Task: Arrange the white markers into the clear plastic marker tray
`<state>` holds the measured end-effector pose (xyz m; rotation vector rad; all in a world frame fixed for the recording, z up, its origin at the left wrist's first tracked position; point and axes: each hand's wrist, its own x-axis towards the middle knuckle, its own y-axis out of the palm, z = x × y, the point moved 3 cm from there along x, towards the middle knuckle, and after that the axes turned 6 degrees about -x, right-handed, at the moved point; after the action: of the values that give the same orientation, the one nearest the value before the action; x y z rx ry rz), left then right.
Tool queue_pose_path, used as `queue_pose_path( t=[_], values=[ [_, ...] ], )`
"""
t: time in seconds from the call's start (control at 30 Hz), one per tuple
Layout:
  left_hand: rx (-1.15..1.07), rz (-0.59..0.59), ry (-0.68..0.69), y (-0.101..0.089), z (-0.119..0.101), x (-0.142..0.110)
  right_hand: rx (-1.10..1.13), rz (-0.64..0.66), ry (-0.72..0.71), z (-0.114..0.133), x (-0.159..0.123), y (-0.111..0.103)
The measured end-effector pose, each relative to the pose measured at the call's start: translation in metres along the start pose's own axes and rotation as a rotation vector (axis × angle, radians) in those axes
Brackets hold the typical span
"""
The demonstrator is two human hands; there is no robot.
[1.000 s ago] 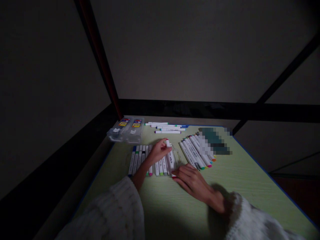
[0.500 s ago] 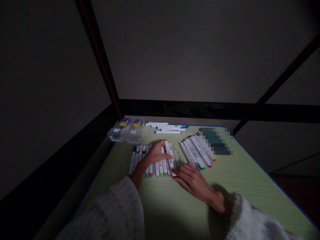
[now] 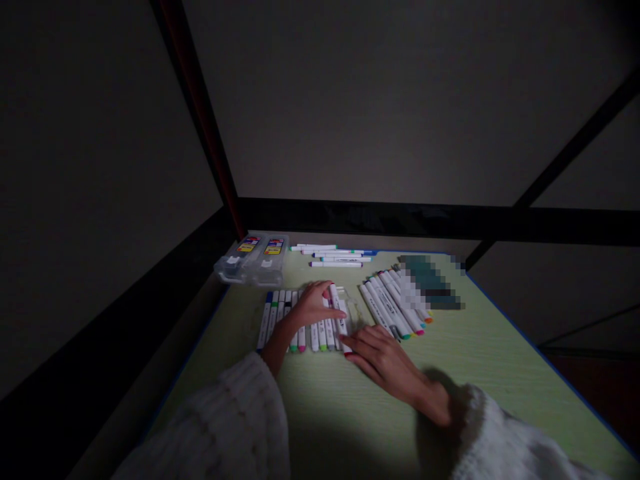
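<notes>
1. The tabletop (image 3: 500, 380) is pale green with blue edging: its left edge slants from upper center to lower left, its right edge to lower right. Bare surface runs from lower center to the right edge.
2. The right hand (image 3: 383, 360), right of center, has its fingers close together and fingertips at the near end of the red-ended marker (image 3: 343, 325); whether they pinch it I cannot tell.
3. The left hand (image 3: 310, 308), at center, pinches that marker's far part between thumb and fingers.
4. Left and center, a row of markers (image 3: 275, 327) lies partly under the left hand.
5. Right of center, slanted markers (image 3: 393, 307) meet a pixelated teal patch (image 3: 427, 280).
6. Clear cases (image 3: 270, 267) stand at the far left corner.
7. Loose markers (image 3: 336, 256) lie near the far edge.
8. The red-ended marker slants between both hands, at the row's right end.
</notes>
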<state>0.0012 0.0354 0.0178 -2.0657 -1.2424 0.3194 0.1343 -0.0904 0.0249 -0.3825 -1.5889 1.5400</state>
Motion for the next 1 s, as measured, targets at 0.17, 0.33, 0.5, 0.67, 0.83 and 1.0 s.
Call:
queue_pose_path(
  t=[0.17, 0.33, 0.5, 0.67, 0.83, 1.0],
  values=[
    [0.033, 0.006, -0.001, 0.0004, 0.001, 0.0001, 0.023, 0.009, 0.017, -0.0008, 0.0002, 0.0018],
    [0.057, 0.008, 0.008, 0.0011, 0.0019, 0.0006, 0.045, 0.006, 0.03, -0.0008, 0.0013, 0.0016],
    [0.052, 0.006, 0.004, 0.0017, 0.0019, 0.0022, 0.063, 0.005, 0.043, -0.0006, 0.0024, 0.0007],
    [0.06, 0.016, 0.005, 0.002, 0.0033, 0.0027, 0.105, 0.025, 0.074, -0.0004, 0.0028, 0.0004],
    [0.087, 0.033, 0.026, 0.0021, 0.0044, 0.0031, 0.124, 0.029, 0.081, -0.0001, 0.0034, -0.0013],
    [0.09, 0.024, 0.009, 0.0014, 0.0035, 0.0021, 0.105, 0.012, 0.069, -0.0006, 0.0033, -0.0012]
  ],
)
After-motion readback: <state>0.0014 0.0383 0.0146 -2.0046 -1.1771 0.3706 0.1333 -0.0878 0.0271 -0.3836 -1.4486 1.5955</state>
